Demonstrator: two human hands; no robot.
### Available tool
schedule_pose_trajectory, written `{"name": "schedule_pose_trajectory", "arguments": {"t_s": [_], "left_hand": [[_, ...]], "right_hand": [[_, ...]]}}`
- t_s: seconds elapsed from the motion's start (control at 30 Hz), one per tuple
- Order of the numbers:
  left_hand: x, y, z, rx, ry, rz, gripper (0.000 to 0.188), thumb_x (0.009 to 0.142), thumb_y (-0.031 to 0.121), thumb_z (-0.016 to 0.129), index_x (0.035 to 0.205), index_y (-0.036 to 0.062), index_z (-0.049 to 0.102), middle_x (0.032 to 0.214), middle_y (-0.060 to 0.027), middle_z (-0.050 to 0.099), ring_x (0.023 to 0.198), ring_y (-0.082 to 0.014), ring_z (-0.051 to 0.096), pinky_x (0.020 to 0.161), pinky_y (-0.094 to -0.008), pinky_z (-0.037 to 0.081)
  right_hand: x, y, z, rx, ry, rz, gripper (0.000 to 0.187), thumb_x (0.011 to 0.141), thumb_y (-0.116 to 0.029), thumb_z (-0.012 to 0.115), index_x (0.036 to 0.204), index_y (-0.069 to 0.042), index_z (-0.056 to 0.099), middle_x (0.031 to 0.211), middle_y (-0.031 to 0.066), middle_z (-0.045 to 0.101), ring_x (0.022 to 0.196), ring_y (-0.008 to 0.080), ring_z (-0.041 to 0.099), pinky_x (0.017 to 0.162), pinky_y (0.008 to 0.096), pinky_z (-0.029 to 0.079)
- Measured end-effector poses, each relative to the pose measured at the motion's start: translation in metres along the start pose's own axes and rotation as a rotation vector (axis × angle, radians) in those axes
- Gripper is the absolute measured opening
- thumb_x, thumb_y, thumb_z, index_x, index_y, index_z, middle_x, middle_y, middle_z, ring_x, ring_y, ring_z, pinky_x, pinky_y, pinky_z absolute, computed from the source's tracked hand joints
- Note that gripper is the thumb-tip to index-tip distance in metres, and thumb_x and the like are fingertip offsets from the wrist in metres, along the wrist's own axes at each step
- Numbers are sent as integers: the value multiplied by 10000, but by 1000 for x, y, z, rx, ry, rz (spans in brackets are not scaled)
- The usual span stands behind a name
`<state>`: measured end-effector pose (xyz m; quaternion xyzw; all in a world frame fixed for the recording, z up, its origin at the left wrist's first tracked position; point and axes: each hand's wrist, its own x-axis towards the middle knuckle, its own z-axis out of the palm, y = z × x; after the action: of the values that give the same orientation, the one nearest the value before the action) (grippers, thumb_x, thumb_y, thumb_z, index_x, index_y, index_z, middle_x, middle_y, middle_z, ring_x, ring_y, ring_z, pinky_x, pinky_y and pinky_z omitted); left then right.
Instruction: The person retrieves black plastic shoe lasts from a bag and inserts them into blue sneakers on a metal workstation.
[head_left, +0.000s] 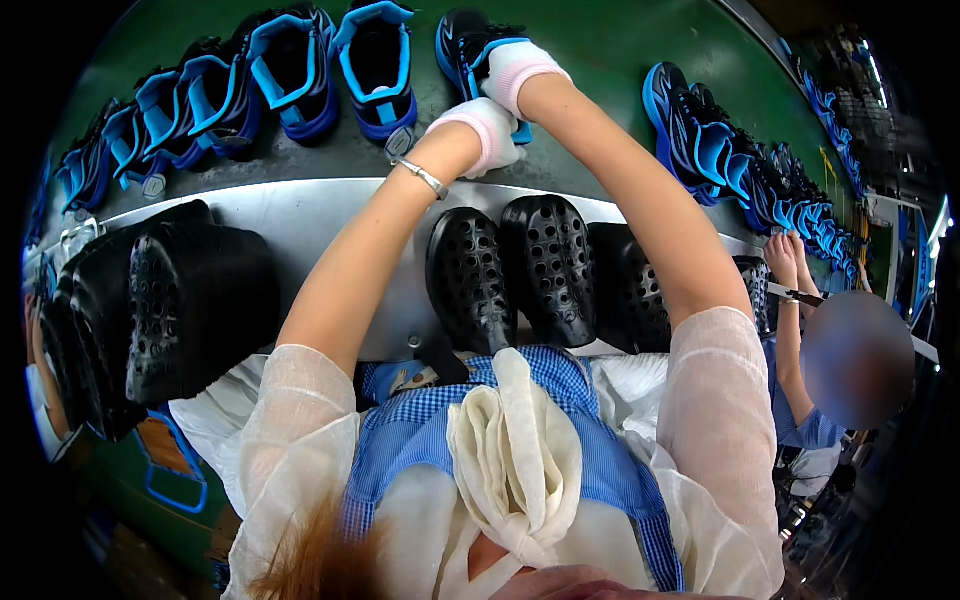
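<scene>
A black and blue sports shoe (463, 42) stands toe-away at the top middle of the green work surface. Both hands wear white gloves with pink cuffs. My right hand (512, 68) is closed over the shoe's right side and opening. At the heel end, just nearer to me, my left hand (484, 138) is closed around the back of the shoe. Much of the shoe's heel, and most of my fingertips, are hidden by the gloves. Beside it on the left is another blue-lined shoe (385, 118).
A row of similar shoes (290, 75) curves away to the left; more shoes (690, 140) run along the right. Black perforated shoe lasts (470, 270) stand on the metal ledge (385, 225) before me, with larger black forms (200, 300) at left. A co-worker's arms (790, 290) reach in at right.
</scene>
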<state>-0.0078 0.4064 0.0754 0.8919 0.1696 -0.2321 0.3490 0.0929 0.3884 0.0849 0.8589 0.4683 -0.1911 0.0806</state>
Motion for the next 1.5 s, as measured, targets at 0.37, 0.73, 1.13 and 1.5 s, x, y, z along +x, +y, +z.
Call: {"name": "schedule_pose_trajectory", "arguments": {"t_s": [0.37, 0.73, 1.13, 1.5], "left_hand": [[17, 4, 9, -32, 13, -106, 494, 827, 381, 575, 1170, 26, 573, 864, -154, 687, 715, -262, 677, 678, -353, 538], [-6, -12, -5, -39, 166, -152, 416, 802, 359, 563, 946, -22, 650, 776, -176, 667, 652, -263, 662, 679, -359, 533], [16, -47, 27, 184, 423, -32, 424, 802, 360, 593, 969, -28, 631, 739, -166, 638, 566, -259, 623, 612, -346, 509], [9, -40, 18, 66, 325, -71, 411, 810, 384, 589, 859, -23, 626, 694, -174, 620, 592, -273, 622, 611, -359, 500]], "right_hand": [[25, 13, 23, 52, 144, -46, 257, 733, -106, 642, 981, -62, 687, 1002, 168, 671, 892, 333, 658, 754, 393, 550], [-94, 169, -54, -34, 224, 94, 441, 843, -400, 479, 1008, -35, 663, 999, 192, 657, 953, 337, 623, 848, 410, 494], [-96, 300, 16, 127, 56, 462, 486, 713, -374, 649, 956, 48, 664, 968, 259, 649, 934, 354, 638, 805, 387, 491], [-50, 144, 17, 129, 87, 224, 408, 743, -328, 571, 991, -23, 682, 1031, 216, 653, 963, 342, 639, 841, 401, 507]]}}
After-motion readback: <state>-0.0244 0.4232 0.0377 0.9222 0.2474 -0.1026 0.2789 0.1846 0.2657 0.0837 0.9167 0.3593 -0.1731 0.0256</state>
